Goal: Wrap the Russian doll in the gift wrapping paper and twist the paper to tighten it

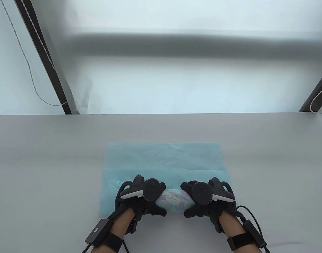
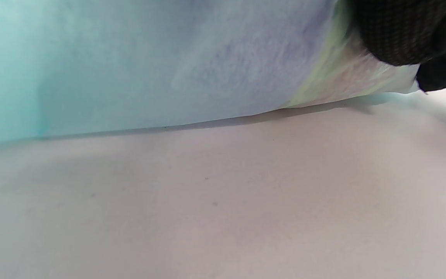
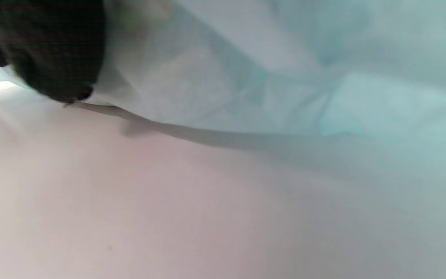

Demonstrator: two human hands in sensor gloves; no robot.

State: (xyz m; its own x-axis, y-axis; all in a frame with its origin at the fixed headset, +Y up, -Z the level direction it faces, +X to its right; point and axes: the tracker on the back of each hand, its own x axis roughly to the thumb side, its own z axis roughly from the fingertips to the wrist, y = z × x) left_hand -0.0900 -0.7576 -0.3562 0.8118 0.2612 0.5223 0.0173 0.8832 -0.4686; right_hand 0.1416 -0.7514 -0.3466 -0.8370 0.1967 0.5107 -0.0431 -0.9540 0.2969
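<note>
A light blue sheet of wrapping paper (image 1: pixel 163 158) lies flat on the grey table (image 1: pixel 45 158) near the front edge. Its near part is folded over the Russian doll (image 1: pixel 174 199), whose pastel pattern shows through the thin paper as it lies on its side. My left hand (image 1: pixel 150 203) grips the covered doll's left end and my right hand (image 1: pixel 195 203) grips its right end, fingers curled round it. In the left wrist view the paper (image 2: pixel 149 66) hangs close, with the doll's colours (image 2: pixel 347 77) beside a gloved fingertip (image 2: pixel 401 35). The right wrist view shows paper (image 3: pixel 265 69) and a fingertip (image 3: pixel 56 50).
The table's far edge (image 1: pixel 161 114) runs across the middle of the table view. Beyond it stand dark slanted poles (image 1: pixel 45 60) with a thin cord (image 1: pixel 26 60). Cables and small black boxes (image 1: pixel 99 229) run along both wrists.
</note>
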